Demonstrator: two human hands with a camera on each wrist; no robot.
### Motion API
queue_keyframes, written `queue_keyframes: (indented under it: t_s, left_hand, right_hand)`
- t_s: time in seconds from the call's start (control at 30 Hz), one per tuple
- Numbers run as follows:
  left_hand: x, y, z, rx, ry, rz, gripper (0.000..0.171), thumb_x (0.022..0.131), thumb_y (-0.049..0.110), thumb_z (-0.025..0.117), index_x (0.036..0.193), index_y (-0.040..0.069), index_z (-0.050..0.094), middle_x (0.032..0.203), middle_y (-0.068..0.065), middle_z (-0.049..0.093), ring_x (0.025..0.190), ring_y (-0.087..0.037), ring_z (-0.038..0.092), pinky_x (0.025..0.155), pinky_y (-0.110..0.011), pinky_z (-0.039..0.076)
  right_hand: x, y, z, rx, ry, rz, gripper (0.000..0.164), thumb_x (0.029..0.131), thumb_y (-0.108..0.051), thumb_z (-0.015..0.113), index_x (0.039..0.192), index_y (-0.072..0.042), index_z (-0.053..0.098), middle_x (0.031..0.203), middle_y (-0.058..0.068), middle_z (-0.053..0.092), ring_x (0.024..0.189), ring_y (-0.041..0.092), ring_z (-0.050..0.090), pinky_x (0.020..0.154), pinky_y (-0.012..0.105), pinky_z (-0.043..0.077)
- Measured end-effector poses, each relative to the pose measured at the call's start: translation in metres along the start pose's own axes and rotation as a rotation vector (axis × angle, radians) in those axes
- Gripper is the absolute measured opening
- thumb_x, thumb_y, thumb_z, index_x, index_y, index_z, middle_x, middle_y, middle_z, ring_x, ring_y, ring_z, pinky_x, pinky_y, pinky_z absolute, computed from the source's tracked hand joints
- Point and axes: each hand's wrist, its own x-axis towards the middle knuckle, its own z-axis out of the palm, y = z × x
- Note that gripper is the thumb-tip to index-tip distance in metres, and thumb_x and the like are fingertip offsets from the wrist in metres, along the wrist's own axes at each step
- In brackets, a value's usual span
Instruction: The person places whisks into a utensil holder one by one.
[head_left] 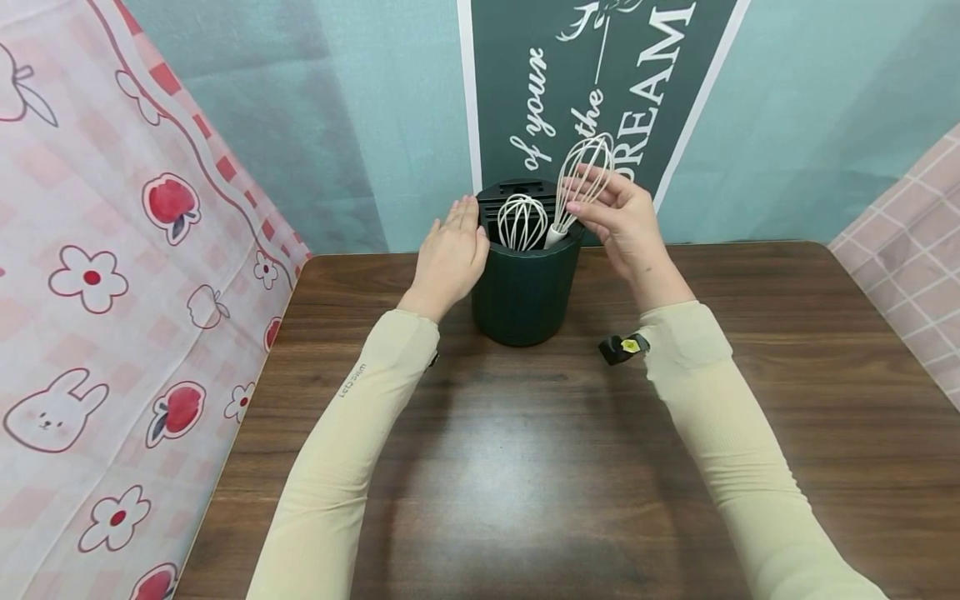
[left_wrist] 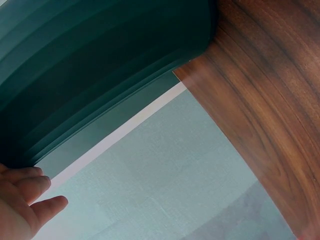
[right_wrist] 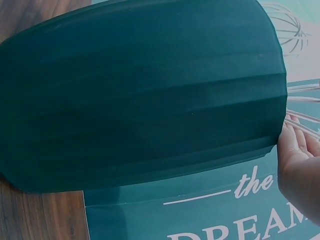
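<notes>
A dark green ribbed utensil holder [head_left: 525,296] stands upright at the back of the wooden table, with a slotted black insert [head_left: 517,188] in its top. My left hand [head_left: 450,254] lies with straight fingers against the holder's left side near the rim. Wires of a white whisk [head_left: 555,237] are pinched between my right thumb and fingers; its handle dips into the holder at the right, and the handle's lower end is hidden. Left of it, a second whisk [head_left: 522,198] stands in the holder with its wire head up. In the right wrist view, my right hand [right_wrist: 300,167] is beside the rim.
Behind the holder hangs a blue-green cloth [head_left: 360,125] with a dark lettered panel [head_left: 517,75]. A pink-and-white patterned cloth [head_left: 97,333] borders the table [head_left: 510,467] on the left. Pink tiled covering [head_left: 918,242] is at the right edge.
</notes>
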Motion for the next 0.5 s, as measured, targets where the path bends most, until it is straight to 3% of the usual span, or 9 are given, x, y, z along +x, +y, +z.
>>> queue_keyframes:
  t_s: [0.27, 0.5]
  left_hand:
    - [-0.0002, 0.0000, 0.0001, 0.004, -0.008, -0.001, 0.053, 0.103, 0.027, 0.023, 0.149, 0.000, 0.022, 0.153, -0.013, 0.025, 0.141, -0.020, 0.020, 0.113, -0.041, 0.017]
    - [0.0001, -0.0007, 0.0006, 0.003, -0.008, -0.003, 0.053, 0.103, 0.027, 0.023, 0.149, 0.001, 0.023, 0.153, -0.012, 0.025, 0.141, -0.020, 0.019, 0.113, -0.042, 0.017]
  right_hand:
    - [-0.0012, -0.0008, -0.0011, 0.024, -0.003, 0.004, 0.059, 0.078, 0.010, 0.069, 0.133, 0.007, 0.047, 0.115, 0.016, 0.064, 0.104, 0.021, 0.063, 0.086, 0.025, 0.049]
    - [-0.0019, -0.0016, 0.0000, 0.033, 0.001, -0.009, 0.052, 0.081, 0.010, 0.067, 0.129, -0.001, 0.052, 0.115, 0.019, 0.062, 0.107, 0.023, 0.062, 0.086, 0.025, 0.050]
